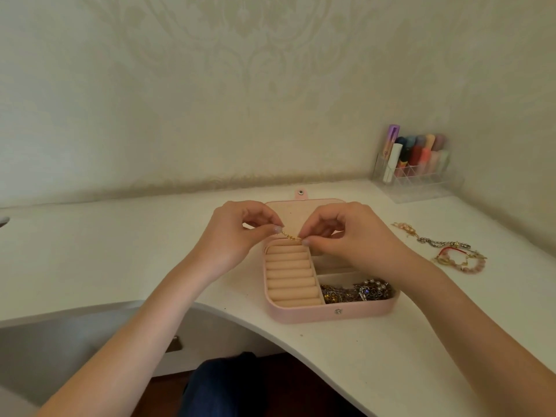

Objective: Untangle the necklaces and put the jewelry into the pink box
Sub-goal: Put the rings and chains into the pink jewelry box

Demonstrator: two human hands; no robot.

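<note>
The pink box (pixel 331 313) lies open on the white desk, its lid flat behind it. Beige ring rolls (pixel 290 275) fill its left half, and dark tangled jewelry (pixel 358 291) sits in the front right compartment. Above the box's back edge, my left hand (pixel 237 233) and my right hand (pixel 346 233) each pinch one end of a thin gold chain (pixel 290 236) stretched between their fingertips. More jewelry lies on the desk to the right: a pink-and-silver necklace (pixel 427 237) and a red-and-pink beaded piece (pixel 460 260).
A clear organizer (pixel 421 179) with lipsticks and tubes stands in the back right corner by the wall. The desk (pixel 120 251) has a curved front edge over my lap. A dark object (pixel 3 221) shows at the far left edge.
</note>
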